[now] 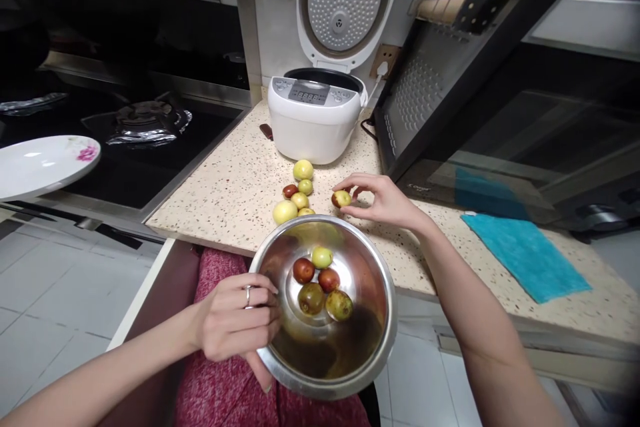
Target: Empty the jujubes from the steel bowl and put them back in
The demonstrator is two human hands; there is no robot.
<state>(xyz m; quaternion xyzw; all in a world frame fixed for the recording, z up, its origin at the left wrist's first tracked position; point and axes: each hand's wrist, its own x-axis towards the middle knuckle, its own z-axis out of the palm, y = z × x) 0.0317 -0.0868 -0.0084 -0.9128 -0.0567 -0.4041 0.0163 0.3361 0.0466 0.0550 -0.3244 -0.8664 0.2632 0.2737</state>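
My left hand (pixel 240 317) grips the rim of a shiny metal bowl (pixel 385 333), fingers inside and thumb outside, holding it tilted at the counter's front edge. Several jujubes (pixel 311 298) lie in the bowl's bottom, some red-brown, some green. Just past the far rim, my right hand (pixel 373 200) pinches a yellow-green and brown jujube (pixel 341 199) between thumb and fingers, low over the counter. To its left, more jujubes (pixel 300 200) sit loose on the speckled counter, between the bowl and the rice cooker; the nearest is partly hidden by the rim.
A white rice cooker (pixel 315 123) stands at the back with its lid raised. On the right are a dark oven (pixel 525 140) and a turquoise cloth (pixel 530 257). A gas stove (pixel 145 123) is at left, with a white plate (pixel 40 163) at its front edge.
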